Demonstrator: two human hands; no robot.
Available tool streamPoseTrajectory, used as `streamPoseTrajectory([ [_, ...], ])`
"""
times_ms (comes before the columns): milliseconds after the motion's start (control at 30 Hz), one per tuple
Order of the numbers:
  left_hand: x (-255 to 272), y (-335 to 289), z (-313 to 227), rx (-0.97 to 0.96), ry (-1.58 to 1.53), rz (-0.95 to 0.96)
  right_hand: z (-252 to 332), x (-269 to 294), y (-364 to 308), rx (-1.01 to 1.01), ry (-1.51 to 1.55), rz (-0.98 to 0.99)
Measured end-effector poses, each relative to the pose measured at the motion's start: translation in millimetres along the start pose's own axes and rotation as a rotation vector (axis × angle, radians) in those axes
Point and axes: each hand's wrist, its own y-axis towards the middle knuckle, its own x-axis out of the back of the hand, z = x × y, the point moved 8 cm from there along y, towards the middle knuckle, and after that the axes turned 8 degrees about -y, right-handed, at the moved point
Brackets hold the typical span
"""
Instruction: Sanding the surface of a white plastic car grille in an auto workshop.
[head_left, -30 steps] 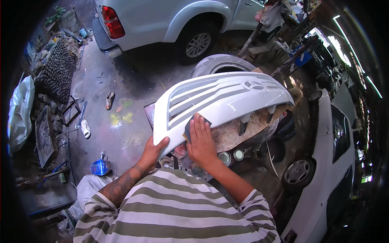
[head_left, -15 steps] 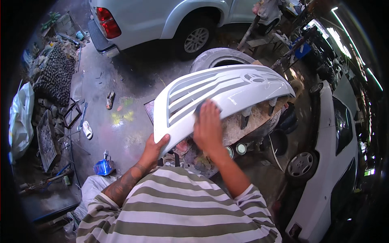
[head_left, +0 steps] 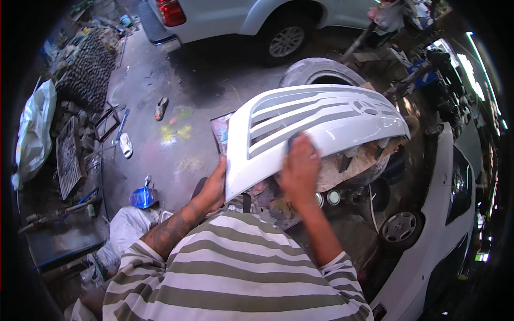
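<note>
A white car grille [head_left: 332,128] with grey-lined slots and an emblem-shaped cutout lies across a support in front of me. My left hand [head_left: 216,184] is closed on its near left end, thumb along the edge and the other fingers partly hidden. On the lower white band rests my right hand [head_left: 301,168], slightly blurred, pressing down a small dark pad [head_left: 292,141]. Most of that pad is covered by the fingers, so its kind cannot be made out.
Beneath the grille are a worn board [head_left: 342,172] and a tyre [head_left: 308,69]. Open cans [head_left: 333,197] stand below, to the right. A white pickup [head_left: 225,18] is parked at the back, a white car [head_left: 412,257] at right. Scrap and a radiator-like grid [head_left: 69,158] lie at left.
The whole scene has shifted right and slightly down on the left as my view turned. My right hand stays on the lower band with the pad; my left thumb now lies along the edge.
</note>
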Motion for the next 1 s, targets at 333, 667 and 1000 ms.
streamPoseTrajectory([
  [333, 39.2, 49.8, -44.5, 0.014, 0.172, -0.083, 31.9, 6.3, -13.1, 0.006, 0.355, 0.083],
  [667, 21.9, 174.6, -179.7, -0.458, 0.759, -0.033, 9.3, 4.9, 10.8, -0.458, 0.211, -0.048],
  [1000, 25.6, 221.4, -208.8, -0.255, 0.825, 0.251, 69.1, -3.7, 7.9, -0.734, 0.144, 0.03],
])
